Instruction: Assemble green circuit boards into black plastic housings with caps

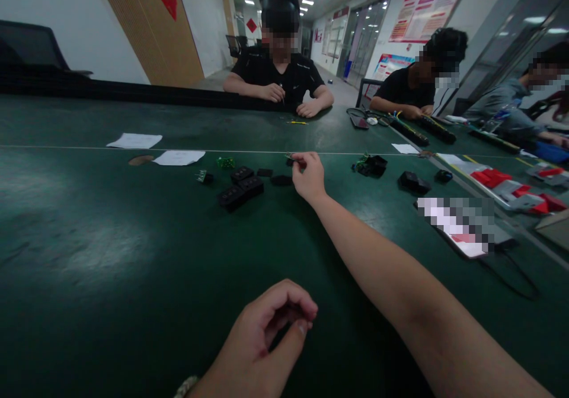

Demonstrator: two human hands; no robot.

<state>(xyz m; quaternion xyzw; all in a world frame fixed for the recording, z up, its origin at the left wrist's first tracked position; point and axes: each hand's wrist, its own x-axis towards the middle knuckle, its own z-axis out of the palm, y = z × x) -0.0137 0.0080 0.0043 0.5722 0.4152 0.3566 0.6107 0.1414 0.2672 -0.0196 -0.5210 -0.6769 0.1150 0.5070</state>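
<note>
Blocks [252, 186] on tbl [133, 309], L of R hand [310, 176]; papers [179, 158] further L, behind.

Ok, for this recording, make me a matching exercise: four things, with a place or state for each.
1. Right hand
2. Left hand
3. Black slotted blocks
4. Yellow strip

A. In front of the person opposite
B. Outstretched, small part at its fingertips
C. Clustered left of the outstretched hand
D. Nearest the camera, fingers curled

Pairs: 1-B, 2-D, 3-C, 4-A
</note>
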